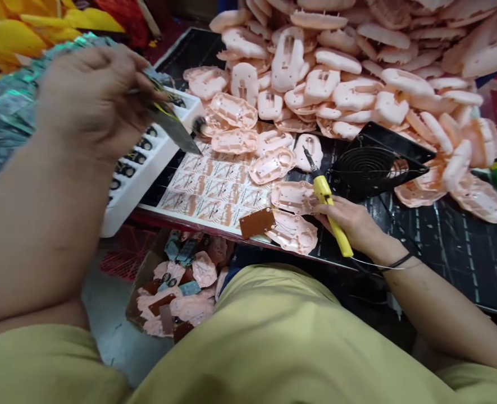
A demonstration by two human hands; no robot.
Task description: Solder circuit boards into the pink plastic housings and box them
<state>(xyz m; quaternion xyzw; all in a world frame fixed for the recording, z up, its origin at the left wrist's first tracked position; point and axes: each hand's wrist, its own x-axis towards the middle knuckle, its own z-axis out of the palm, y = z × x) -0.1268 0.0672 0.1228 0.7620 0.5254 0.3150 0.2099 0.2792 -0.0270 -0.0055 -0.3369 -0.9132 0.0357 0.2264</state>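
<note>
My left hand [94, 104] is raised over the left side of the bench, its fingers pinching a thin grey-green circuit board [177, 132] with yellow and black wires. A small round black part [198, 124], blurred, hangs beside the board. In my right hand [349, 221] is a yellow soldering iron [331, 210], its metal tip pointing up and away from me. Close to that hand lie open pink plastic shells [292, 231] and a brown circuit board [256, 223], which overlaps one shell at the bench edge.
A white foam tray [124, 216] holds round black parts. Teal boards [4, 118] are heaped at left, with yellow pieces behind. Pink shells [315, 62] pile up at the back. A black fan [378, 160] stands right of the iron. Below is a box of mixed parts [181, 292].
</note>
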